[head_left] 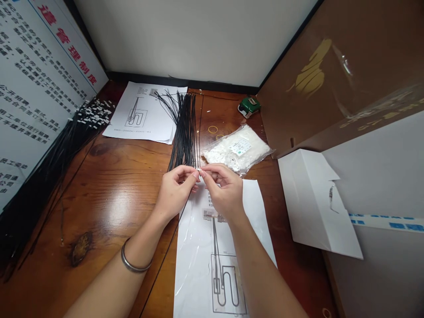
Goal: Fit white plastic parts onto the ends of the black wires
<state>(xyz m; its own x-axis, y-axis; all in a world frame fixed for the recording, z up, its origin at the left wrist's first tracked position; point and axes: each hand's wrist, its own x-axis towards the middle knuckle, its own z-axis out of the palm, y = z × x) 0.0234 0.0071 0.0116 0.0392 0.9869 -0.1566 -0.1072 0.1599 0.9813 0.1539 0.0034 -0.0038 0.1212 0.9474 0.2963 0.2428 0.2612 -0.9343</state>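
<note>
My left hand (pixel 175 192) pinches a thin black wire (pixel 161 266), which trails down toward the lower edge of the view. Fingertips of both hands meet at a tiny white connector (pixel 199 169), pinched by my right hand (pixel 227 192); the fingers cover most of it. Whether the wire's end sits inside the connector, I cannot tell. Just beyond my hands lies a bundle of black wires (pixel 184 128). A clear bag (pixel 255 148) of small white pieces rests past my right hand. Beneath my hands is a printed drawing sheet (pixel 258 221) in a plastic sleeve.
At left, a thick pile of black wires (pixel 49 190) with white ends leans along a printed board (pixel 29 88). More drawing sheets (pixel 115 121) lie at the back. A green tape measure (pixel 249 106) sits near the brown carton (pixel 331 66). A folded white box (pixel 314 198) stands right.
</note>
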